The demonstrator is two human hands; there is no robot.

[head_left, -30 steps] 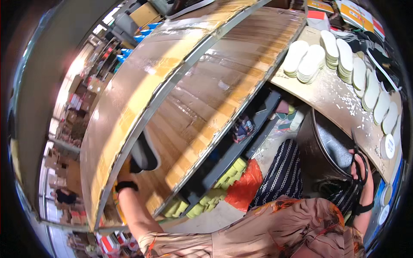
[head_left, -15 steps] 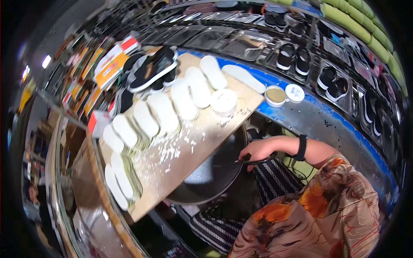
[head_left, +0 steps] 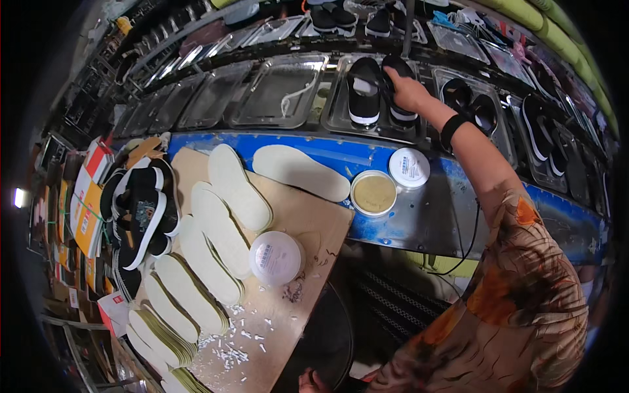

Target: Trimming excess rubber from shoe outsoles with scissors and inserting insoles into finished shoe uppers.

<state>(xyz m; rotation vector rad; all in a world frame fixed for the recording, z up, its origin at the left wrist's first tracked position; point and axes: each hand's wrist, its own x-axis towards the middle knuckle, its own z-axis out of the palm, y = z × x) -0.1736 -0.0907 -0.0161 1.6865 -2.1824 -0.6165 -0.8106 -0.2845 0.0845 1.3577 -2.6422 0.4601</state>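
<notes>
Beyond the blue counter (head_left: pixel 452 213), the right hand (head_left: pixel 407 93) ends an outstretched arm, its fingers against a black slip-on shoe (head_left: pixel 396 109); whether they pinch it, I cannot tell. That shoe stands beside a matching one (head_left: pixel 364 99) on a clear tray (head_left: pixel 337 106). Nearer, an open round tub (head_left: pixel 373 213) holds tan paste (head_left: pixel 373 192). The left hand (head_left: pixel 313 382) is cut off below, its grip unclear.

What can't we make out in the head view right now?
All in the head view:
- Left hand: mostly cut off by the lower edge; can't tell if it holds anything.
- Right hand: its full finger grip is hidden by the hand itself and the black slip-on shoe, whose opening it partly covers.
- Dark bin: contents lost in shadow, partly behind the wooden board.
- Lowest insole stack: cut off by the lower edge.
</notes>
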